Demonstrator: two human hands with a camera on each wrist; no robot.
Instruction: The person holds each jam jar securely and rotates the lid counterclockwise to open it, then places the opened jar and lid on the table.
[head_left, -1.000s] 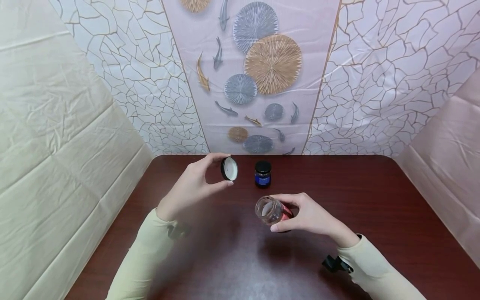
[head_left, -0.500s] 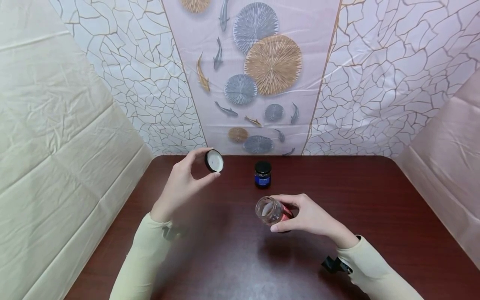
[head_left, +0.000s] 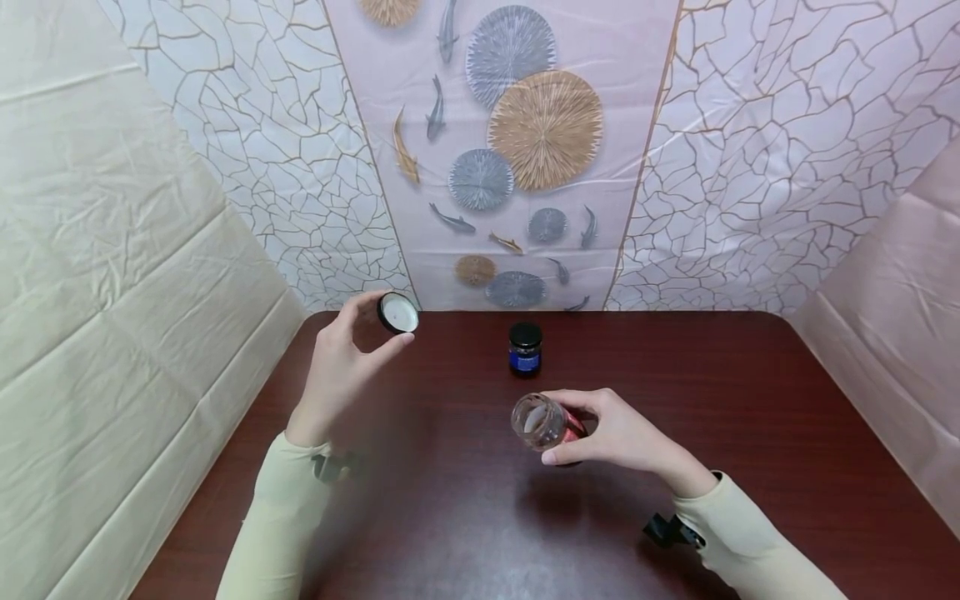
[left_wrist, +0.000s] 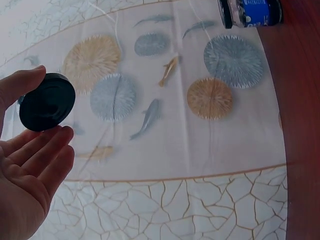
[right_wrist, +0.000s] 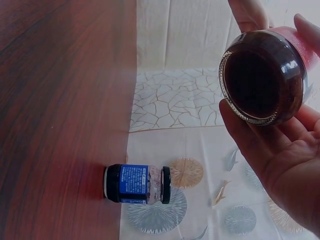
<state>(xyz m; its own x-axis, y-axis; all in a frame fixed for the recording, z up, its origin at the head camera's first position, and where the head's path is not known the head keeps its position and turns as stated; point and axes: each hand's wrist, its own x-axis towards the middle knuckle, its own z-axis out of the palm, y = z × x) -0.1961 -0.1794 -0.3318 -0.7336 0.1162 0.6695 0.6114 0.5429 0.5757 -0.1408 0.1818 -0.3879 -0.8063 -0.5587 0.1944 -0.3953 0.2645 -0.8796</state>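
My left hand (head_left: 337, 367) pinches a black jar lid (head_left: 398, 313) by its edge, thumb against fingers, its white inner side facing right in the head view. The left wrist view shows the lid's dark top (left_wrist: 47, 102). Lower right, my right hand (head_left: 618, 432) grips a glass jar (head_left: 542, 422) with a red label, its open mouth tilted toward the left. Dark contents show through the jar's base (right_wrist: 252, 85) in the right wrist view. A second jar (head_left: 525, 350), with a blue label and a black lid on it, stands upright beyond the right hand.
The dark red-brown table (head_left: 450, 517) reaches back to a patterned cloth wall (head_left: 480, 250). Pale cloth panels hang at the left (head_left: 135, 292) and right (head_left: 885, 317). A black wrist camera (head_left: 671, 529) sits at the right sleeve.
My left hand has moved left and slightly back with the lid, away from the open jar. The right hand and its jar have stayed in place.
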